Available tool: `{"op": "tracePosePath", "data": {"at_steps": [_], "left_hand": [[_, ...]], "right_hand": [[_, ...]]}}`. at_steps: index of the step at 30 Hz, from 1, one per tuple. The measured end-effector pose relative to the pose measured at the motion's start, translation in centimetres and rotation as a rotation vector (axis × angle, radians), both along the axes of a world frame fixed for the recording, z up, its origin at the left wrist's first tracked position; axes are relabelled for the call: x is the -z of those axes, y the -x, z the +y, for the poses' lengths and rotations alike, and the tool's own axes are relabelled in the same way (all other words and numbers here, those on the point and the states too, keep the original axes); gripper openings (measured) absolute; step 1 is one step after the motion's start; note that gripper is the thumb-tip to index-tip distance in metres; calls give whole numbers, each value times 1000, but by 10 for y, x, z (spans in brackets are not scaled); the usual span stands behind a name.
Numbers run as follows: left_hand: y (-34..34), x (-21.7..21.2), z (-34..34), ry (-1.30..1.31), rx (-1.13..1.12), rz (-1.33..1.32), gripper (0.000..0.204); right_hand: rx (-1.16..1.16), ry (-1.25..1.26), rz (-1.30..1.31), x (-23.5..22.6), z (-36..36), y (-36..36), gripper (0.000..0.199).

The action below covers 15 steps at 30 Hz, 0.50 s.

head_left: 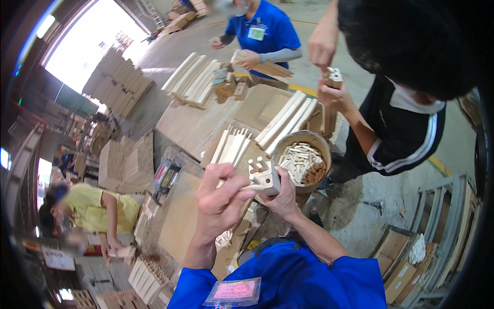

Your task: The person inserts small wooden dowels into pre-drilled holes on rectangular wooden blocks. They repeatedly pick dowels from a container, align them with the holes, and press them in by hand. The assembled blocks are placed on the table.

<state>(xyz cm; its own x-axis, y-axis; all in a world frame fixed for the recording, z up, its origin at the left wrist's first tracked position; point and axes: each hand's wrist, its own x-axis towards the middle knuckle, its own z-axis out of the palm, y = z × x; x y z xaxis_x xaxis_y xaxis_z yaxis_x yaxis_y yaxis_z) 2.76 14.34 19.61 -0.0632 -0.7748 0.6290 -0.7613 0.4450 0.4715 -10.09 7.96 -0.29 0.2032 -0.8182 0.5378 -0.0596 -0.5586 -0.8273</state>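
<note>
My right hand (281, 198) is closed around a pale wooden block (264, 180), held up in front of me. Short pegs stand out of its upper end, and a dark round hole shows in the same face. My left hand (221, 198) pinches a wooden dowel (251, 187) between thumb and fingers, its tip at the block's near side. Whether that tip sits in a hole, I cannot tell. Just beyond my right hand stands a round bucket (328, 164) filled with loose wooden dowels (302, 160).
Long wooden pieces (232, 147) lie on the workbench (180, 121) ahead. Across it, a co-worker in blue (275, 26) handles wood; at right, another in black (406, 123) holds a similar block. A person in yellow (105, 206) works at left. A metal rack (437, 216) stands right.
</note>
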Motion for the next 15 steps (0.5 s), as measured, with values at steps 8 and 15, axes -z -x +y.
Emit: {"op": "tracePosePath", "data": {"at_steps": [8, 15], "left_hand": [[-22, 16, 8, -184, -118, -131, 22], [-31, 5, -1, -246, -103, -269, 20]], "right_hand": [[-62, 36, 36, -1, 12, -28, 75], [-93, 19, 48, -4, 9, -29, 80]]}}
